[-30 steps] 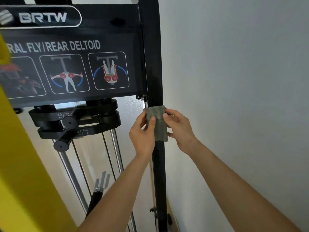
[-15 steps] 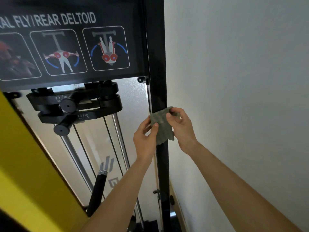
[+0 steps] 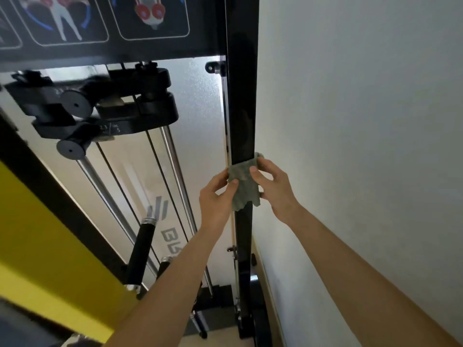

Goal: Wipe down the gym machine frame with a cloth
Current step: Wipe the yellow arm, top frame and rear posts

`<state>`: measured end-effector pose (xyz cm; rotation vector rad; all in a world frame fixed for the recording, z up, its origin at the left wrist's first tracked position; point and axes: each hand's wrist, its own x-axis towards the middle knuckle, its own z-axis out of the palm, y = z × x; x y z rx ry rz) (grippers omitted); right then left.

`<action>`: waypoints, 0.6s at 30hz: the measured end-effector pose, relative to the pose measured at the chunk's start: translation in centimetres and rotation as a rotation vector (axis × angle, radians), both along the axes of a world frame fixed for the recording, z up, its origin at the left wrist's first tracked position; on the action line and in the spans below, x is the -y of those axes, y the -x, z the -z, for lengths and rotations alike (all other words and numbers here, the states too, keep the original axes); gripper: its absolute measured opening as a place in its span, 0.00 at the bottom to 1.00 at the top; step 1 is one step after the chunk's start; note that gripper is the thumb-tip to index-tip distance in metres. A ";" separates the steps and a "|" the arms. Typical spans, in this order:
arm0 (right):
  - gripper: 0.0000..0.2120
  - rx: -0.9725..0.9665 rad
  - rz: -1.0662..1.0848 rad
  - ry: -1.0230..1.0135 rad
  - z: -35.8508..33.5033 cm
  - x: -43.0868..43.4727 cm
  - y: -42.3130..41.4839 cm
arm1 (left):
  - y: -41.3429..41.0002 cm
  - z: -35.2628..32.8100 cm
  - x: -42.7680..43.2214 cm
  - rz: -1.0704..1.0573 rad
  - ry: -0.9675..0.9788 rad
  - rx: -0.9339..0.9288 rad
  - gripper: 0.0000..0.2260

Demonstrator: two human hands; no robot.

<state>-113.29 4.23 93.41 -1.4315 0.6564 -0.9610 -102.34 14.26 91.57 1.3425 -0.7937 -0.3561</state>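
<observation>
The cloth (image 3: 244,186) is a small grey-green rag, soft and slightly fuzzy, with a ragged, wavy lower edge. It is wrapped across the front of the post (image 3: 241,108), about halfway down it, and lies flat against the metal. The post is a tall, glossy black bar with a smooth, flat face that shows faint reflections.

The left hand (image 3: 216,196) pinches the cloth's left edge, thumb on the front and fingers curled behind. The right hand (image 3: 275,189) grips the right edge the same way, thumb pressed on the cloth and fingers folded round the far side of the post. Both hands are clamped on the cloth.

Right of the post is a plain white wall (image 3: 363,121) with a matte finish. Left of the post is a frosted clear panel (image 3: 200,116), and further left are polished steel rods (image 3: 175,171) running at a slant, matte black weights (image 3: 112,106) with round knobs, and a yellow beam (image 3: 50,246). Above the weights, left of the post's top, is a dark picture panel (image 3: 100,26).
</observation>
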 end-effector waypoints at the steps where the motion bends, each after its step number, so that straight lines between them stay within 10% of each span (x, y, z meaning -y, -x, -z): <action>1: 0.17 -0.009 0.005 -0.001 0.6 -0.1 0.0 | -0.2 0.6 -0.2 0.012 -0.022 -0.007 0.13; 18: 0.11 -0.101 -0.049 -0.250 15.0 -1.7 1.6 | -0.8 14.8 -0.8 0.052 -0.303 -0.073 0.16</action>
